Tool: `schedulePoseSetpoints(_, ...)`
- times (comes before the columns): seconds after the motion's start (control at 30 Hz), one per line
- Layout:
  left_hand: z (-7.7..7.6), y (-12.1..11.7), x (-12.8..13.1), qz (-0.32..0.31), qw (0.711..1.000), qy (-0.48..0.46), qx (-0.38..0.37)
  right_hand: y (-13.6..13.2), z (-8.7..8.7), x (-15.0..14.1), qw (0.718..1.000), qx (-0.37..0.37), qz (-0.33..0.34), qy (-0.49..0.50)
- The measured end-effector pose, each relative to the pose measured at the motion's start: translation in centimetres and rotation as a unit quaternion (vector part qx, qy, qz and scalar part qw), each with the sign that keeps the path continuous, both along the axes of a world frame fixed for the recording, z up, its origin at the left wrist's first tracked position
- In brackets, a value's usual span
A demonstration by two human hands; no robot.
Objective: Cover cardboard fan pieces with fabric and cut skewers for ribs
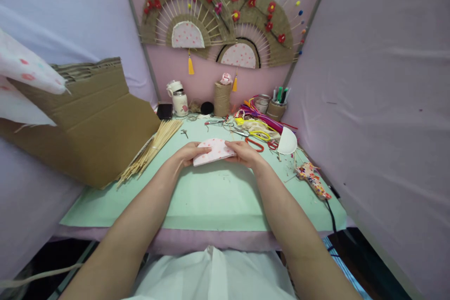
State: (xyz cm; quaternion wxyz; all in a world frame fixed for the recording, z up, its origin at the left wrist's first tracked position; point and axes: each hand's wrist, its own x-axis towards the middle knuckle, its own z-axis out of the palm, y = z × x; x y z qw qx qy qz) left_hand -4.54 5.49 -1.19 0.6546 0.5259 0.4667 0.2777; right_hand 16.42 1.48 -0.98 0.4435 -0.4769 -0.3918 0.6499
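Out over the table (pixel 218 201), watching remotely, I've got the left hand (pixel 191 151) pinching one end of the spotted half-round piece (pixel 218 150), right hand (pixel 245 153) the other; long axis crosswise, neither hand nearer. Yellow-handled scissors (pixel 252 134) lie behind, rightward.

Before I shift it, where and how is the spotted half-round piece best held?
Likely by the two ends of the spotted half-round piece, thumbs on top: left hand from the left, right hand from the right. Its straight edge is the near one, its curve the far one, and an end grip leaves the middle uncovered.
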Motion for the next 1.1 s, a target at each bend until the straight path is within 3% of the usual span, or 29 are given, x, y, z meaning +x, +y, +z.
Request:
schedulePoseSetpoints(0.2, -0.6, 0.4, 0.3, 0.100, 0.984, 0.043, 0.144, 0.4, -0.4, 0.1, 0.999, -0.009, -0.046, 0.014)
schedulePoseSetpoints(0.4, -1.2, 0.9, 0.1, 0.127, 0.972, 0.092, 0.173, 0.9, -0.9, 0.1, 0.996, -0.025, -0.033, 0.085)
schedulePoseSetpoints(0.5, -1.1, 0.6, 0.3, 0.110, 0.945, 0.139, 0.276, 1.0, -1.1, -0.1, 0.994, -0.027, -0.047, 0.097)
schedulePoseSetpoints(0.63, -1.0, 0.2, 0.4, 0.023, 0.907, 0.184, 0.378, 1.1, -1.2, -0.2, 0.994, -0.019, -0.053, 0.098)
schedulePoseSetpoints(0.77, -1.2, -0.1, 0.4, -0.011, 0.888, 0.226, 0.401, 1.1, -1.5, -0.1, 0.995, -0.005, -0.044, 0.089)
schedulePoseSetpoints(0.9, -1.2, -0.3, 0.7, -0.031, 0.890, 0.222, 0.398, 1.0, -1.7, -0.1, 0.999, 0.009, -0.035, 0.035)
schedulePoseSetpoints(0.97, -0.9, -0.2, 0.8, -0.006, 0.900, 0.197, 0.389, 1.2, -1.8, 0.0, 0.999, 0.013, -0.038, 0.011)
schedulePoseSetpoints(1.03, -0.5, 0.1, 0.7, 0.060, 0.919, 0.140, 0.363, 1.4, -2.0, 0.2, 0.998, 0.022, -0.060, -0.015)
schedulePoseSetpoints(1.1, 0.2, 0.2, 0.5, 0.123, 0.950, 0.038, 0.286, 1.9, -2.2, 0.6, 0.993, 0.045, -0.098, -0.045)
